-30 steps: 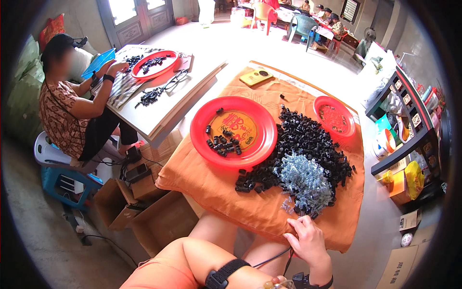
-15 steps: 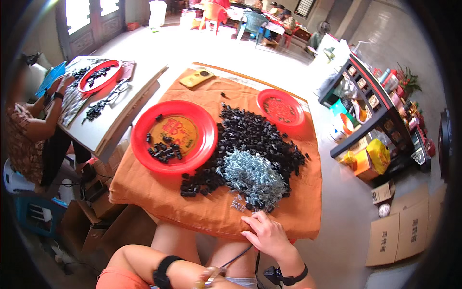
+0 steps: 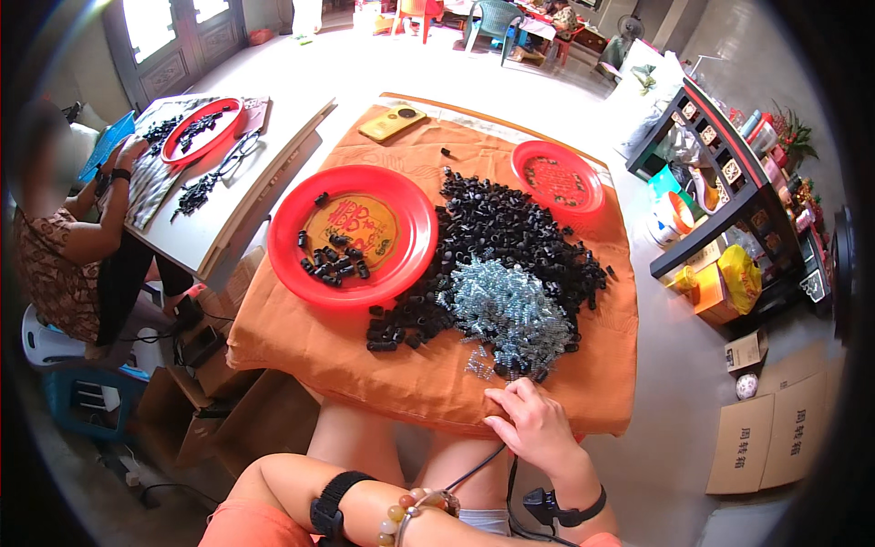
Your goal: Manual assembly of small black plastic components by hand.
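Observation:
My right hand [image 3: 533, 424] rests at the near edge of the orange cloth [image 3: 428, 387], its fingers curled and closed; whatever they hold, if anything, is hidden. Just beyond its fingertips lies a heap of small silvery metal springs [image 3: 510, 314]. Around and behind the springs spreads a large pile of short black tubular pieces [image 3: 515, 219]. My left forearm [image 3: 383, 501], with a black strap and a beaded bracelet, crosses low in front of me; its hand is out of view. A red round tray [image 3: 290, 214] at the left holds several black pieces.
A smaller red tray [image 3: 529, 157] and a yellow phone [image 3: 392, 122] lie on the far part of the cloth. A black cable [image 3: 474, 467] runs below my right hand. At left, a person [image 3: 68, 242] works at a white table [image 3: 214, 232]. Cardboard boxes [image 3: 743, 442] stand at right.
The whole scene has shifted slightly right and up in the picture. My left forearm has moved right, and its bracelet shows more plainly. My right hand keeps its place beside the springs.

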The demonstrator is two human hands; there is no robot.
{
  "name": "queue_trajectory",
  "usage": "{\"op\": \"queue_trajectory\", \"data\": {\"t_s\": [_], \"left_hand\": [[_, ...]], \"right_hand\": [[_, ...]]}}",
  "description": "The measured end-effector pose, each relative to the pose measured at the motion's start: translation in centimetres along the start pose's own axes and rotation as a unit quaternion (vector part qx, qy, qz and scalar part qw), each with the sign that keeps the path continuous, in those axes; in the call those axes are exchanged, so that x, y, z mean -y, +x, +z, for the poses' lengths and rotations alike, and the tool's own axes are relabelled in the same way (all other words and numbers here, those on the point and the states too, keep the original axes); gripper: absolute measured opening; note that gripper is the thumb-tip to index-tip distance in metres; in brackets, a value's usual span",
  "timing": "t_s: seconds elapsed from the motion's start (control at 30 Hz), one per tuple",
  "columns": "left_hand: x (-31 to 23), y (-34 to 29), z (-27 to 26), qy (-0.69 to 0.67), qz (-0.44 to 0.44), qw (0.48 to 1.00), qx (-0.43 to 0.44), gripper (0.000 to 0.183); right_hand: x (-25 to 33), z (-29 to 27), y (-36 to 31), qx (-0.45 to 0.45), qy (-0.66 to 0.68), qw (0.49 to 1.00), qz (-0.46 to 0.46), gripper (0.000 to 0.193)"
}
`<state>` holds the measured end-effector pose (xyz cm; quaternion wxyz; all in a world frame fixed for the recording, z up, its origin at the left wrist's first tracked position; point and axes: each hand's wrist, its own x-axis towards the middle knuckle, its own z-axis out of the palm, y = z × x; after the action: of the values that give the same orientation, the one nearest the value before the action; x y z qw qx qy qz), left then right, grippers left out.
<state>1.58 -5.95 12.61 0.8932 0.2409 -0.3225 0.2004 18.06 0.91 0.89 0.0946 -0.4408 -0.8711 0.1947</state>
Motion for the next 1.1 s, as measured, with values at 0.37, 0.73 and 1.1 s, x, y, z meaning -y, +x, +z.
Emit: {"op": "queue_trajectory", "data": {"t_s": [0.37,0.73,1.1], "left_hand": [[-3.1,0.6,-4.1,-0.154,-0.355,0.903,0.186,0.062],[-8.4,-7.7,1.8,0.641,-0.31,0.669,-0.214,0.03],[-1.1,2.0,5.9,0.338,0.214,0.848,-0.347,0.056]], "right_hand": [[-0.5,0.4,-0.3,-0.017,0.007,1.0,0.018,0.033],[-1.8,1.0,-0.9,-0.054,0.033,0.997,-0.037,0.032],[-0.5,0.7,-0.2,-0.031,0.033,0.999,-0.015,0.03]]}}
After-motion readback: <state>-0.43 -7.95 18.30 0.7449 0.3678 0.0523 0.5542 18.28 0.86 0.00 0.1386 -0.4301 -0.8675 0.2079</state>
